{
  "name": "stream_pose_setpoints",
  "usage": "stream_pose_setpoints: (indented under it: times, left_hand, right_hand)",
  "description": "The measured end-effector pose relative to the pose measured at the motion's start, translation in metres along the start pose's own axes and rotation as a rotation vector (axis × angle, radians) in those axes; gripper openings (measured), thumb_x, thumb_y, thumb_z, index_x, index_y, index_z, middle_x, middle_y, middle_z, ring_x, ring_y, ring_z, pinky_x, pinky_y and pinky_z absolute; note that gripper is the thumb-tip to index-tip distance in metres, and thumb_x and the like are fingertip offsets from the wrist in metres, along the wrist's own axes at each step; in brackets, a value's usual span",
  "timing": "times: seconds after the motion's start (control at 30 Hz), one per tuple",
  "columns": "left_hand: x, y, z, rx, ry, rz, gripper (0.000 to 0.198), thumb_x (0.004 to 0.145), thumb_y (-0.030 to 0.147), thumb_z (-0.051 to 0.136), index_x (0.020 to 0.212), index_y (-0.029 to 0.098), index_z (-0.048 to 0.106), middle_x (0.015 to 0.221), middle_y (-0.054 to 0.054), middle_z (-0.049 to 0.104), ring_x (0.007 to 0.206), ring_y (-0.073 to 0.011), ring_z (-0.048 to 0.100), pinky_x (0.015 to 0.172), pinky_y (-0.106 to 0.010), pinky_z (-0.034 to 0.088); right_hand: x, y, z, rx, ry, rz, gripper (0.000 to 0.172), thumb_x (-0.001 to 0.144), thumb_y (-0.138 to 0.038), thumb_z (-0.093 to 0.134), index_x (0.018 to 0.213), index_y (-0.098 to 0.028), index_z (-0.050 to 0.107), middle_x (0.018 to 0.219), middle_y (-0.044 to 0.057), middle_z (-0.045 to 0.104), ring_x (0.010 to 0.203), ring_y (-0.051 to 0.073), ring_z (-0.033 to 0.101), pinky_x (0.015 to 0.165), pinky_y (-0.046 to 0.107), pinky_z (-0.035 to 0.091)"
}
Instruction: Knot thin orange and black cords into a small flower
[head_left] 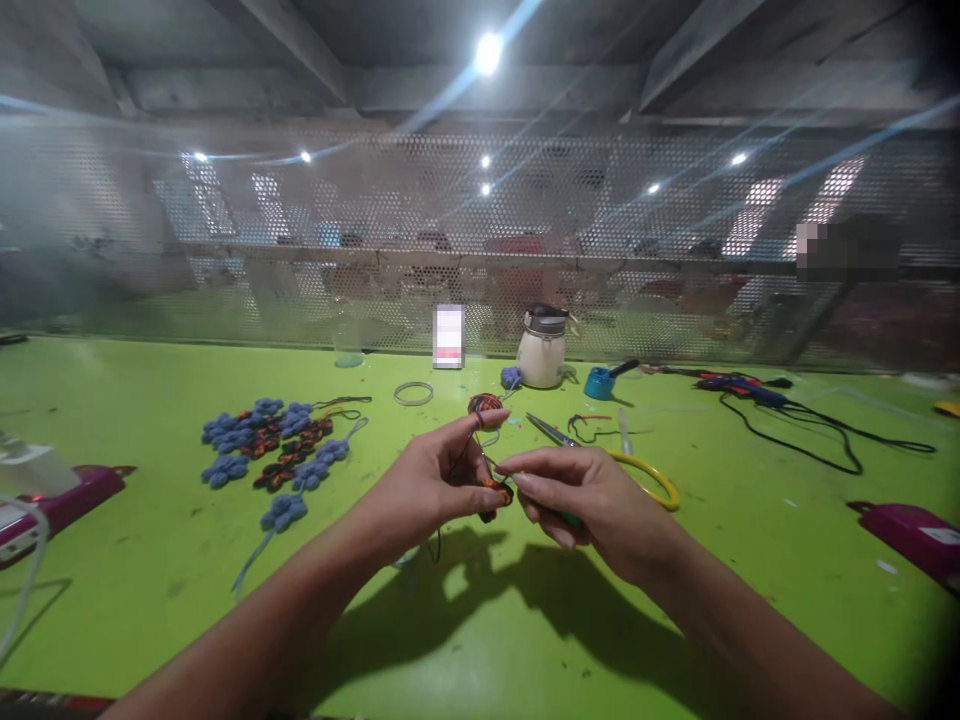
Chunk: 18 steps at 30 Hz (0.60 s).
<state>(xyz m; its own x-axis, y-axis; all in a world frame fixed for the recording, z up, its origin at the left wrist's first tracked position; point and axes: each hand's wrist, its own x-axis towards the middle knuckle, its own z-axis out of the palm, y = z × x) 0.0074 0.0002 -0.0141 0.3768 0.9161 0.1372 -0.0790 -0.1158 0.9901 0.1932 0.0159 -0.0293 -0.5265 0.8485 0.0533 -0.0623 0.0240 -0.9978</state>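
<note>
My left hand point(431, 480) pinches a small dark red-and-orange crochet piece point(491, 497) between thumb and fingers. Multicoloured yarn point(481, 424) loops over its raised index finger. Against the piece, my right hand point(581, 488) grips a thin crochet hook point(572, 520); a bit of its green handle shows under the fingers, and the tip is hard to make out. Behind the left fingertips lies a ball of dark multicoloured yarn point(486, 402). Scissors point(550, 430) with yellow handles rest beyond the right hand, partly hidden by it.
Blue crochet flowers point(285, 511) and dark orange ones point(274, 474) lie at left. Farther back stand a phone point(448, 337), a pale jar point(541, 358) and a blue pot point(599, 383). A corded tool point(750, 390) lies right; purple power strips point(79, 500) flank both sides.
</note>
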Motion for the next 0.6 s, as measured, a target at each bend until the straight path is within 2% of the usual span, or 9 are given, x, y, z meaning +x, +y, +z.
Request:
stream_pose_setpoints:
  times: [0.17, 0.37, 0.5, 0.6]
  left_hand:
    - [0.0002, -0.0019, -0.0035, -0.141, -0.012, -0.002, 0.065, 0.067, 0.008, 0.07, 0.128, 0.014, 0.047, 0.071, 0.001, 0.056, 0.066, -0.0122, 0.056, 0.065, -0.027, 0.043]
    - [-0.0008, -0.002, -0.0029, -0.18, 0.025, 0.038, 0.062, 0.068, 0.009, 0.07, 0.125, 0.017, 0.05, 0.076, -0.001, 0.06, 0.069, -0.0127, 0.056, 0.066, -0.027, 0.044]
    - [-0.0009, -0.0016, -0.0012, -0.077, 0.046, 0.077, 0.064, 0.069, 0.01, 0.068, 0.129, 0.016, 0.047, 0.073, -0.001, 0.059, 0.066, -0.014, 0.056, 0.064, -0.028, 0.044]
    - [-0.0019, -0.0033, 0.0016, 0.191, 0.126, 0.158, 0.063, 0.073, 0.01, 0.063, 0.133, 0.019, 0.044, 0.069, 0.001, 0.059, 0.065, -0.0156, 0.056, 0.067, -0.031, 0.044]
  right_hand:
    - [-0.0007, -0.0056, -0.0062, 0.096, -0.062, 0.02, 0.018, 0.076, -0.025, 0.068, 0.091, -0.016, 0.072, 0.056, -0.002, 0.055, 0.038, 0.002, 0.038, 0.037, 0.016, 0.025]
    - [-0.001, -0.0074, -0.0102, 0.038, -0.055, -0.009, 0.018, 0.075, -0.027, 0.069, 0.089, -0.016, 0.072, 0.054, -0.003, 0.054, 0.037, 0.002, 0.037, 0.035, 0.017, 0.025]
    - [0.0004, -0.0079, -0.0097, -0.067, -0.008, -0.03, 0.021, 0.074, -0.029, 0.069, 0.088, -0.015, 0.073, 0.049, -0.004, 0.05, 0.037, 0.004, 0.037, 0.036, 0.018, 0.026]
    - [0.0018, -0.0059, -0.005, -0.12, 0.052, -0.025, 0.023, 0.072, -0.032, 0.069, 0.086, -0.014, 0.073, 0.045, -0.006, 0.047, 0.036, 0.004, 0.037, 0.036, 0.019, 0.026]
